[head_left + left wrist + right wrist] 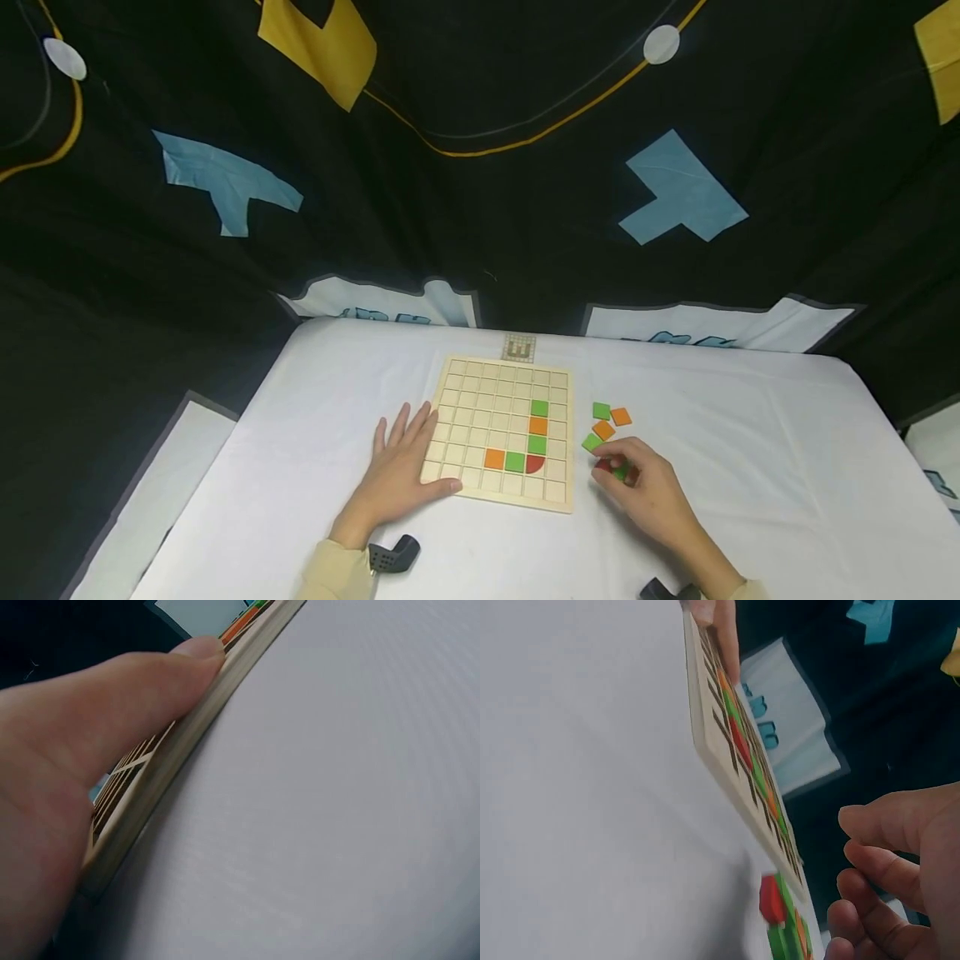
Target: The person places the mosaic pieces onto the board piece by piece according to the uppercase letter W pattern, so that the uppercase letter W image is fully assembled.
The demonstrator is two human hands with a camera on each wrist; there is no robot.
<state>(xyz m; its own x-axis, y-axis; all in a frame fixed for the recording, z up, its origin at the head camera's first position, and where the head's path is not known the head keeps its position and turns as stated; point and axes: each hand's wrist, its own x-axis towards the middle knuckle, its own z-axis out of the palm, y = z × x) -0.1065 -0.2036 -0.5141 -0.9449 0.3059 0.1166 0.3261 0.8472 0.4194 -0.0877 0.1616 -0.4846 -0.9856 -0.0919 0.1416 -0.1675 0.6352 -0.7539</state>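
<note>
Right hand over the loose tiles, left hand on the board!

And here's the wooden grid board [468, 417], lying flat between the two hands, the left hand [401, 477] spread and relaxed, its fingers along the board's side edge, thumb on the near corner. Across to the right hand [648, 490]: loosely bent, free of any grip, hovering above a red piece [771, 900] and a green piece [784, 943], both partly hidden from above. Just beyond its fingertips lie four loose squares, two green and two orange! On the board, nearer the right hand, a red quarter-circle tile [535, 463] marks the corner: green, orange, green run away from it, while green and then an orange square tile [494, 459] stretch toward the left hand. White cloth [480, 550] underneath it all!
</note>
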